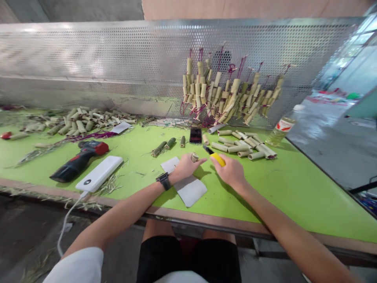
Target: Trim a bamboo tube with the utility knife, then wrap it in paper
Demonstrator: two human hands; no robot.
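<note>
My left hand (pixel 185 166), with a dark watch at the wrist, is closed around a short bamboo piece (pixel 194 157) whose pale end shows above the fingers. Beneath that hand lies a sheet of white paper (pixel 192 192) on the green table. My right hand (pixel 229 171) grips a yellow utility knife (pixel 218 158); its dark front end points up and left, a little apart from the bamboo. Just beyond the hands lie a few short greenish bamboo pieces (pixel 170 143) and a small dark-screened device (pixel 196 135).
Cut bamboo tubes (pixel 240 147) lie at right beside an oil-coloured bottle (pixel 283 127). Strung bamboo bundles (pixel 224 94) hang on the perforated metal panel (pixel 118 59). At left are a cordless drill (pixel 81 160), a white power bank (pixel 100 173) with a cable, and a bamboo heap (pixel 81 122).
</note>
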